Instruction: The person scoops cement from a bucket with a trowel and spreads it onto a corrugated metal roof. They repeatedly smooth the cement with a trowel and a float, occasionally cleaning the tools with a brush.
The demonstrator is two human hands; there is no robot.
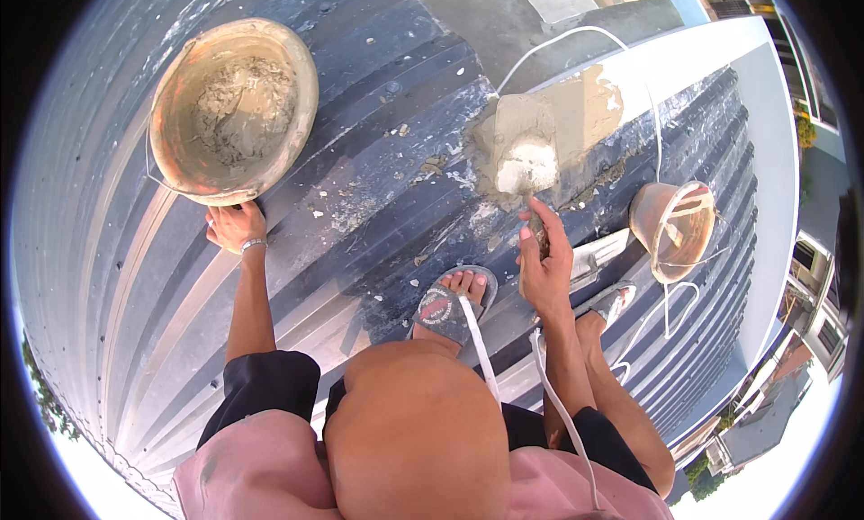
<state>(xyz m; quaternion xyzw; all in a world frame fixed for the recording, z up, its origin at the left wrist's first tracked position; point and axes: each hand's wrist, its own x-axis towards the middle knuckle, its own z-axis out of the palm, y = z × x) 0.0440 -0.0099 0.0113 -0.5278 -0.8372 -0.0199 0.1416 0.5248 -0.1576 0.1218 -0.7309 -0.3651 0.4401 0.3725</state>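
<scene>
1. Corrugated roof [378, 183], count 1: dark, ribbed, scattered with pale crumbs.
2. White wall [711, 57], count 1: runs along the roof's right side; a beige mortar patch [585, 111] covers part of it.
3. Buckets, count 2. Larger bucket [304, 115]: upper left, greyish mortar inside. Smaller bucket [643, 216]: right, tilted, residue on its inner wall.
4. Trowel [525, 124], count 1: blade lies at the patch's left end, with a whitish smear near the handle.
5. Hands, count 2. Right hand [546, 264]: closed around the trowel's handle, forefinger stretched along it. Left hand [236, 225]: fingers bent at the larger bucket's near edge; cannot tell whether they grip it.
6. Bracelet [254, 244], count 1: silvery, left wrist.
</scene>
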